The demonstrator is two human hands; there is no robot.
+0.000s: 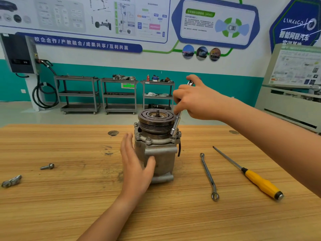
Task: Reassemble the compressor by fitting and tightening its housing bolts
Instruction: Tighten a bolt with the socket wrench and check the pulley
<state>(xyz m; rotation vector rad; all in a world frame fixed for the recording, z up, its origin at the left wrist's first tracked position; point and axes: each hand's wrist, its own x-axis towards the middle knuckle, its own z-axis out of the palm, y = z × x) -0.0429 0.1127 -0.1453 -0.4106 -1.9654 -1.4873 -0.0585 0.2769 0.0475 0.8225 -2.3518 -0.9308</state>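
Head view looks forward and down, close over the wooden table [69,197].

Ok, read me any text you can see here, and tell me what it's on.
"校企合作/产教融合/成果共享/互利共赢": blue wall banner.
"LYNK&CO" and "智能网联汽车": blue wall sign.
"ADAS": green header of the wall panel; the rest is blurred.
Wall charts, display board, small green sign: too blurred to read.
Compressor: no legible markings.

**Compressor upright, bolts in flange**

The grey metal compressor [165,159] stands upright, with its grooved pulley [154,123] on top. Hex-head housing bolts [148,139] sit around its upper flange. A chrome socket extension [176,124] leans on the right-hand one. A loose bolt [47,166] lies well left of the compressor.
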